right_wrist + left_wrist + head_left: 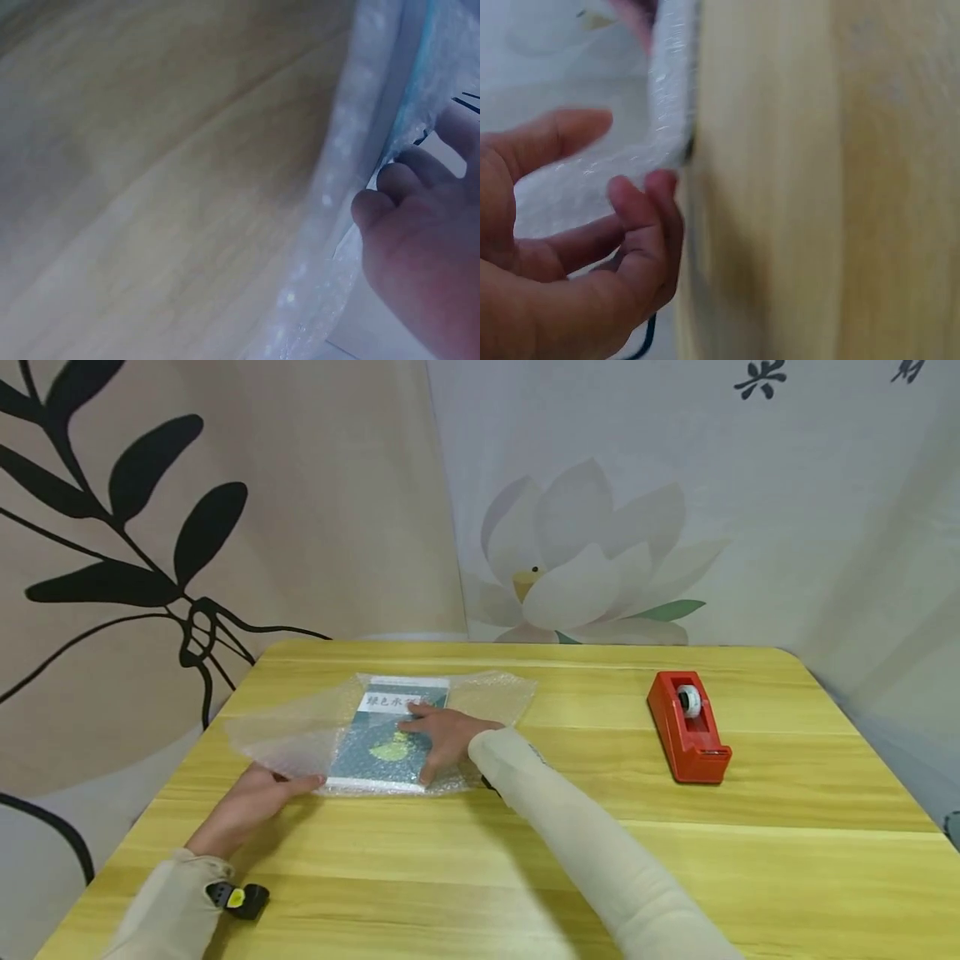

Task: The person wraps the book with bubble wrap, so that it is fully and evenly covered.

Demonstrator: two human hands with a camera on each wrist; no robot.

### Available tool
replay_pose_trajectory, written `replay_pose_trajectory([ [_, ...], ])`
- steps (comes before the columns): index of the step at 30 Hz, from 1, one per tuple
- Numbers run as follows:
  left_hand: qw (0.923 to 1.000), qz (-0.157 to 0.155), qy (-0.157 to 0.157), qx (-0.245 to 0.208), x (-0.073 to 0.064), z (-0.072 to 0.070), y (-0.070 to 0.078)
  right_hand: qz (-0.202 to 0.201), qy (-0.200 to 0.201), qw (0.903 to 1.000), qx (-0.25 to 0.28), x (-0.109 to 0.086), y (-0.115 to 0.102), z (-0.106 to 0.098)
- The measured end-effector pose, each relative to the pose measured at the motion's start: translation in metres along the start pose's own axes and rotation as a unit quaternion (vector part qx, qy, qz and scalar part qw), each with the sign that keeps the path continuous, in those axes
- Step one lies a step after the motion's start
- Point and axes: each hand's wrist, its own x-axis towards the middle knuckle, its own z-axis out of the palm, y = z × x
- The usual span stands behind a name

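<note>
By the book's (375, 732) near left corner, my left grip (262, 797) is loosely parted, thumb away from fingers, at the edge of the bubble wrap (292, 727); whether it touches, I can't tell. My right grip lies splayed (450, 737) on the book, seemingly steadying it against the tabletop (375, 885). Well right of the book, the red tape dispenser (690, 739) leaves me working room.
</note>
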Motion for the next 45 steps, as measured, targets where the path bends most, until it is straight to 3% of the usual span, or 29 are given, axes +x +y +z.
replay_pose_trajectory([
  [3, 0.9966, 0.031, 0.043, 0.063, 0.001, 0.007, 0.004, 0.001, 0.0, 1.0, 0.01, 0.0, 0.0, 0.002],
  [6, 0.9869, 0.071, 0.088, 0.115, 0.0, 0.012, 0.008, -0.001, 0.001, 0.9999, 0.011, 0.0, 0.0, 0.002],
  [10, 0.9654, 0.135, 0.118, 0.19, 0.001, 0.016, 0.016, 0.003, 0.007, 1.0, 0.006, -0.003, -0.002, 0.001],
  [15, 0.9334, 0.212, 0.119, 0.264, 0.01, 0.024, 0.027, 0.004, 0.01, 0.9999, -0.002, -0.004, -0.003, 0.0],
  [17, 0.9175, 0.243, 0.104, 0.298, 0.014, 0.027, 0.031, 0.004, 0.007, 0.9999, -0.01, -0.003, -0.004, 0.0],
  [18, 0.9057, 0.26, 0.093, 0.321, 0.015, 0.029, 0.033, 0.005, 0.005, 0.9999, -0.015, -0.002, -0.004, 0.0],
  [21, 0.8621, 0.307, 0.061, 0.398, 0.017, 0.034, 0.037, 0.013, 0.002, 0.9996, -0.025, 0.0, -0.004, 0.0],
  [23, 0.833, 0.321, 0.04, 0.449, 0.016, 0.037, 0.04, 0.017, 0.001, 0.9994, -0.029, 0.0, -0.004, 0.001],
  [25, 0.8158, 0.316, 0.024, 0.484, 0.014, 0.04, 0.044, 0.018, 0.001, 0.9994, -0.029, 0.0, -0.004, 0.001],
  [27, 0.8153, 0.297, 0.004, 0.497, 0.011, 0.042, 0.048, 0.017, -0.001, 0.9995, -0.026, 0.0, -0.004, 0.001],
  [29, 0.8249, 0.276, -0.026, 0.493, 0.009, 0.043, 0.053, 0.016, -0.002, 0.9996, -0.023, 0.0, -0.004, 0.0],
  [32, 0.8591, 0.241, -0.089, 0.443, 0.009, 0.037, 0.059, 0.016, -0.003, 0.9997, -0.02, 0.0, -0.005, 0.0],
  [34, 0.8869, 0.214, -0.121, 0.391, 0.013, 0.031, 0.061, 0.018, -0.003, 0.9996, -0.022, 0.0, -0.006, 0.0],
  [36, 0.901, 0.217, -0.139, 0.349, 0.018, 0.024, 0.061, 0.018, -0.004, 0.9995, -0.025, 0.001, -0.006, -0.001],
  [39, 0.8978, 0.259, -0.127, 0.333, 0.028, 0.021, 0.058, 0.017, -0.004, 0.9994, -0.03, 0.002, -0.006, 0.0],
  [41, 0.8801, 0.301, -0.098, 0.354, 0.033, 0.022, 0.056, 0.016, -0.003, 0.9995, -0.029, 0.002, -0.005, 0.0],
  [43, 0.8669, 0.317, -0.054, 0.38, 0.037, 0.024, 0.055, 0.014, -0.002, 0.9994, -0.03, 0.002, -0.005, 0.0],
  [45, 0.8647, 0.313, -0.018, 0.393, 0.04, 0.025, 0.055, 0.012, -0.001, 0.9995, -0.029, 0.001, -0.004, 0.0],
])
